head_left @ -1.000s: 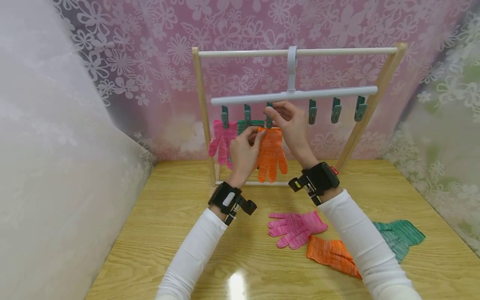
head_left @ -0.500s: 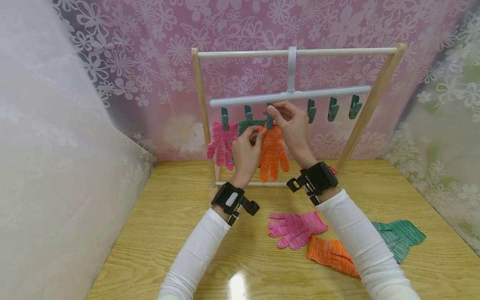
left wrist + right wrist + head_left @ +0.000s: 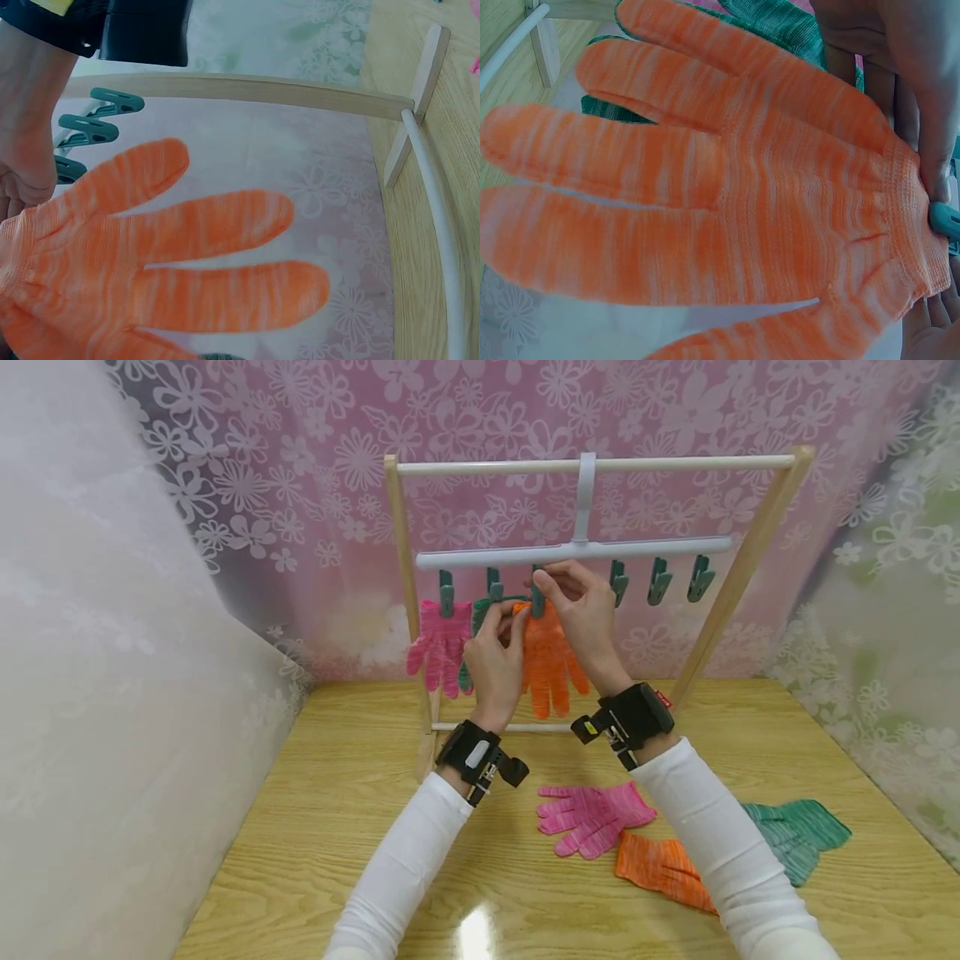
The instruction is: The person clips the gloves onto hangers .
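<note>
An orange knit glove hangs fingers down below the third green clip from the left. My left hand pinches the left corner of its cuff. The upper part of that clip is gripped between thumb and fingers of my right hand. In the right wrist view the clip's tip overlaps the cuff's edge; whether it bites the fabric I cannot tell. To the left, a pink glove and a green glove, partly behind my left hand, hang from their own clips.
The white hanger bar hooks over a wooden rack; several clips on its right side hold nothing. On the table lie a pink glove, an orange glove and a green glove, partly under my right sleeve.
The orange glove's cuff has risen against the clip, lifted slightly up and right by my left hand. The hanger has turned and shifted a little left. My right hand has barely moved.
</note>
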The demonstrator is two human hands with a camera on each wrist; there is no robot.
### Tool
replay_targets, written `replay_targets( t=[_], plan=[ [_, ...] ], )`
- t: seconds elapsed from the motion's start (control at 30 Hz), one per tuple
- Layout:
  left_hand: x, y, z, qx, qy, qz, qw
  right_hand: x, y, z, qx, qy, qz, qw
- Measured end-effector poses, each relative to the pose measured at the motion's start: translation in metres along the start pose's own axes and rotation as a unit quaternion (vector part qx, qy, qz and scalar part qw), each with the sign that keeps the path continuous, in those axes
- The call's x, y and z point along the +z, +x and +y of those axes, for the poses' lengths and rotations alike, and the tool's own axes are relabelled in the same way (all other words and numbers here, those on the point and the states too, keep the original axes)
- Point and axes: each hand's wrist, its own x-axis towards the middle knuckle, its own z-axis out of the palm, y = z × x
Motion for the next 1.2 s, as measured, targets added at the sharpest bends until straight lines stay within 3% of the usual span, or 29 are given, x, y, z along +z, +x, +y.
replay_targets(
  t=[0.17,0.43,0.63,0.8,1.0,1.2],
  plan=[
    [0.002,-0.001,0.003,-0.006,0.022,0.023,0.9995,0.0,-0.001,-0.001,0.0,0.004,-0.005,1.0],
    [0.003,-0.001,-0.001,-0.02,0.01,0.037,0.9991,-0.002,-0.006,-0.001,0.033,0.016,-0.022,0.9991],
    [0.002,-0.001,-0.004,-0.019,-0.016,0.024,0.9994,-0.005,-0.015,0.002,0.055,0.005,-0.04,0.9976],
    [-0.001,-0.005,-0.008,-0.028,-0.043,0.0,0.9987,-0.009,-0.026,0.015,0.051,0.032,-0.045,0.9971],
    [-0.005,-0.013,-0.015,-0.038,-0.033,-0.037,0.9981,-0.015,-0.039,0.026,0.102,0.013,-0.038,0.9939],
    [-0.006,-0.01,-0.017,-0.03,-0.025,-0.029,0.9988,-0.018,-0.043,0.031,0.109,0.029,-0.01,0.9936]
  ],
)
